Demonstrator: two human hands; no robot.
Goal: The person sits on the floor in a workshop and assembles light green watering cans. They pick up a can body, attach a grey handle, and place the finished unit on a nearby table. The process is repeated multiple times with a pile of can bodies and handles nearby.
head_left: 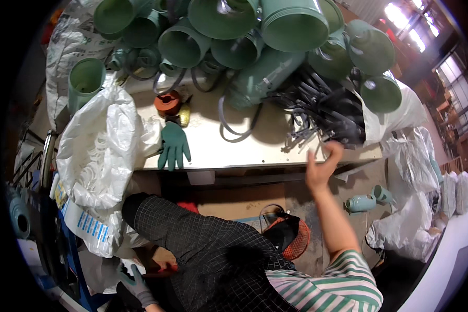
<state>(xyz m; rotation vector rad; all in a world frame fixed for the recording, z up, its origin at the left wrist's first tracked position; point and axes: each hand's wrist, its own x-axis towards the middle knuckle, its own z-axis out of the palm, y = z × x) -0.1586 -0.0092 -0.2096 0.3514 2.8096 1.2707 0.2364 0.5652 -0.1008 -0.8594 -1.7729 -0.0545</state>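
My bare right hand (323,167) is raised at the table's front edge, slightly blurred. Its thumb and fingers stand apart, just below a heap of black straps (327,104), and I see nothing held. At the lower left, my left hand (135,287) wears a grey-and-teal glove. Its visible fingers are stretched out beside the white bag's lower part, and nothing shows in them. A loose green glove (173,146) lies at the table's front edge. Behind it are an orange-brown roll (167,103) and a small yellow object (184,114).
Green cylindrical containers (184,44) are piled along the back of the white table (203,151). At left stands an open white sack (101,151) of white rings. Two green pieces (361,203) lie on the floor at right, near plastic bags (411,166). An orange mesh basket (297,240) is below.
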